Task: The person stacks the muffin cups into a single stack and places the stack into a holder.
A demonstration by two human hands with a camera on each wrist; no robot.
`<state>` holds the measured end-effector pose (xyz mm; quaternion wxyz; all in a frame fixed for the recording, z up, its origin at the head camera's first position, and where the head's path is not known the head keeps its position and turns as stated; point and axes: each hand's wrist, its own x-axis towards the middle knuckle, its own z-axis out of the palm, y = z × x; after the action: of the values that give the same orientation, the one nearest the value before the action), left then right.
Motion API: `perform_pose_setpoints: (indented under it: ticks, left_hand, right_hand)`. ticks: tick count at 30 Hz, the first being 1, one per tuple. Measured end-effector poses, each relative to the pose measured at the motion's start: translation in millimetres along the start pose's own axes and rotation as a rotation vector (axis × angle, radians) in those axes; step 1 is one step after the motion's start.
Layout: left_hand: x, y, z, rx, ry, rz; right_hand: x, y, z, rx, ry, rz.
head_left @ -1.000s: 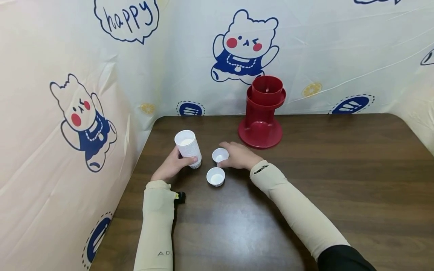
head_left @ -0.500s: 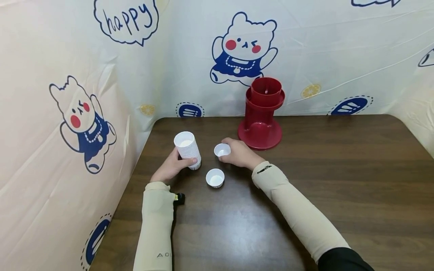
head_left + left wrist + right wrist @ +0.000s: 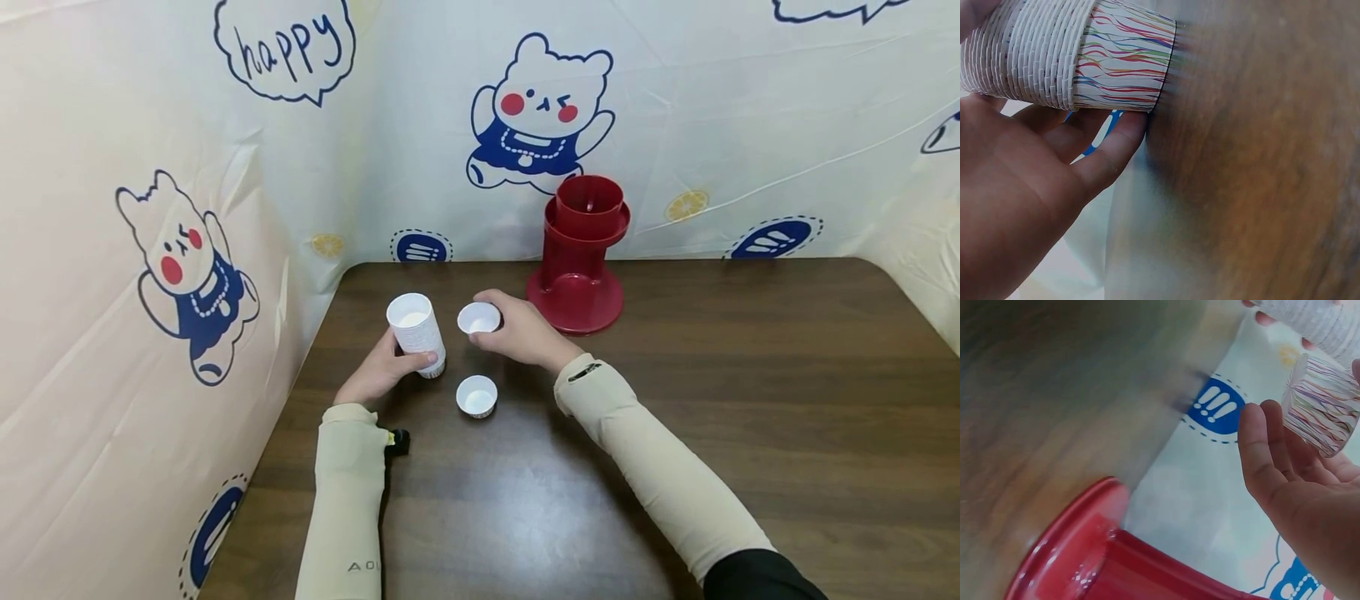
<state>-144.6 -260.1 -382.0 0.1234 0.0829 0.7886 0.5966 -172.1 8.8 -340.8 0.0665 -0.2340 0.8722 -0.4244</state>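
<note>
One cup half behind fingers

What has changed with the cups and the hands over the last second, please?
The right hand has lifted the small cup it grips off the table and carried it up toward the cup stack. The left hand still holds the stack upright; the other small cup and red dispenser have not moved.

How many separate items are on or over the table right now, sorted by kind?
Stack of nested paper cups, gripped by the left hand: 1
Single paper cups: 2, one held off the table by the right hand at, one standing on the table
Red cup dispenser: 1
Total: 4
</note>
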Motion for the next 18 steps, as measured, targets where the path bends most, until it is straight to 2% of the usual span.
perform_pose_setpoints:
  ticks: [8, 18]
  left_hand:
    - [0.3, -0.4, -1.3, 0.040, -0.008, -0.009]
    - [0.5, 0.0, -2.5, 0.022, -0.024, -0.013]
  right_hand:
    - [3, -19, -9, 0.108, 0.036, -0.005]
    - [8, -42, -17, 0.261, 0.075, -0.029]
